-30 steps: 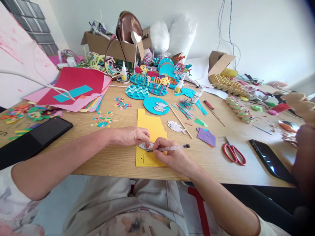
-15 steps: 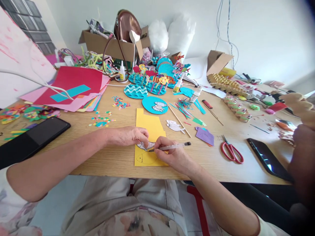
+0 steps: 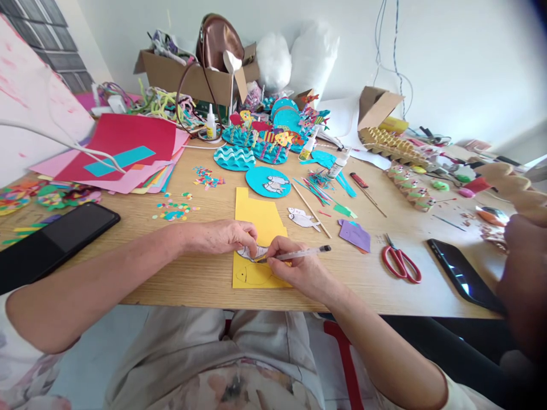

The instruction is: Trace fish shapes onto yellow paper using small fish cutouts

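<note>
Pen (image 3: pixel 314 250) at the edge of a fish cutout (image 3: pixel 245 254)

The cutout lies on the yellow sheet (image 3: pixel 258 219), towards its near end. The left hand (image 3: pixel 226 234) rests bent fingertips on it, probably to stop it slipping; whether they also pinch it, I cannot tell. The right hand (image 3: pixel 299 269) pinches the pen low between thumb and fingers, likely for close control. Nearer on the sheet is a drawn fish outline (image 3: pixel 253 275), perhaps set near the edge to spare paper. Red-handled scissors (image 3: pixel 401 264) lie well right of the sheet, seemingly within reach.
</note>
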Action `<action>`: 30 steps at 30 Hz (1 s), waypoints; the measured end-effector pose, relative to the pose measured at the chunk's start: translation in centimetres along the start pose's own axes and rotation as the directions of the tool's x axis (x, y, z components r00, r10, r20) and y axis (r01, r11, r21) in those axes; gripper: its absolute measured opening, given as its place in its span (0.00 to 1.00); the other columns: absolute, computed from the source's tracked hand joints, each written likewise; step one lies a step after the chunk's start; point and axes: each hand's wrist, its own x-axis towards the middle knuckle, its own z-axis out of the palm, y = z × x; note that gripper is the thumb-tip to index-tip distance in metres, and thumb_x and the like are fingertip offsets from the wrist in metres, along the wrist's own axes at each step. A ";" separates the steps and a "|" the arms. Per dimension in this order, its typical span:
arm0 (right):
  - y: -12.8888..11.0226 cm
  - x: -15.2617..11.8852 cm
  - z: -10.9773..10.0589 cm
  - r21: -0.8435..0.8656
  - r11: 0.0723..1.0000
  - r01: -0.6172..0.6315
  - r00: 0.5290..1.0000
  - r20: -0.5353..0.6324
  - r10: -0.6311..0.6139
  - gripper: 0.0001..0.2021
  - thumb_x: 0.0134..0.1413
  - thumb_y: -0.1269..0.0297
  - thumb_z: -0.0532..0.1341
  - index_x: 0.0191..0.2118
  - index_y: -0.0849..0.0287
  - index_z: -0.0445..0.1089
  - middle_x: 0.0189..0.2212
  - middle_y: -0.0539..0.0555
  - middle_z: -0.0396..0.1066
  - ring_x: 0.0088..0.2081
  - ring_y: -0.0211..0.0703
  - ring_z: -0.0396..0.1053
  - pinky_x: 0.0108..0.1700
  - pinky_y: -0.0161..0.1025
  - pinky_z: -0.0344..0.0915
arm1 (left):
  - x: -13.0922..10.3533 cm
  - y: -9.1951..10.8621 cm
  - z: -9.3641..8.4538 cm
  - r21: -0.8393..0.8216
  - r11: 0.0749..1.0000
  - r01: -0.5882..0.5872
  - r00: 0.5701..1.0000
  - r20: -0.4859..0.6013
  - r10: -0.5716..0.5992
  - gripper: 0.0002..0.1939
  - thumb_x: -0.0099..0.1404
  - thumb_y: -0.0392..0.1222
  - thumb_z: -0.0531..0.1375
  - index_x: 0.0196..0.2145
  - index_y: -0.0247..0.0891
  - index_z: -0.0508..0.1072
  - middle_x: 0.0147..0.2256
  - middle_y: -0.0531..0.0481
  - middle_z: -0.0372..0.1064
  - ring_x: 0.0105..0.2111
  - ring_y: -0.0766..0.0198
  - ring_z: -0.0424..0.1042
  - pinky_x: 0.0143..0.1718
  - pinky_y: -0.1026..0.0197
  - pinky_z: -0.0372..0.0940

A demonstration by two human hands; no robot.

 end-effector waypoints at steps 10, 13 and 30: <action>-0.3 0.3 0.3 -0.066 0.996 0.063 0.998 -0.025 -0.064 0.04 0.47 0.73 0.54 0.27 0.59 0.63 0.21 0.46 0.60 0.23 0.32 0.55 0.24 0.30 0.51 | 0.1 0.3 -0.2 0.025 1.000 -0.008 1.000 0.005 0.008 0.16 0.61 0.27 0.50 0.35 0.39 0.74 0.39 0.50 0.65 0.37 0.68 0.66 0.39 0.69 0.59; -0.2 0.3 0.4 -0.049 0.996 0.071 0.997 -0.032 -0.073 0.04 0.47 0.73 0.54 0.27 0.59 0.63 0.21 0.46 0.61 0.23 0.32 0.56 0.25 0.30 0.52 | 0.2 0.4 -0.2 0.036 0.999 -0.009 1.000 0.003 0.009 0.15 0.60 0.25 0.50 0.34 0.38 0.74 0.38 0.50 0.65 0.36 0.67 0.66 0.39 0.70 0.59; 0.2 0.3 0.0 -0.060 0.995 0.084 0.996 0.004 -0.084 0.03 0.47 0.72 0.54 0.27 0.59 0.63 0.20 0.45 0.60 0.23 0.31 0.55 0.23 0.30 0.51 | 0.2 0.4 -0.3 0.047 0.999 -0.028 1.000 0.001 0.028 0.16 0.60 0.26 0.49 0.35 0.38 0.74 0.38 0.50 0.65 0.37 0.67 0.66 0.39 0.69 0.59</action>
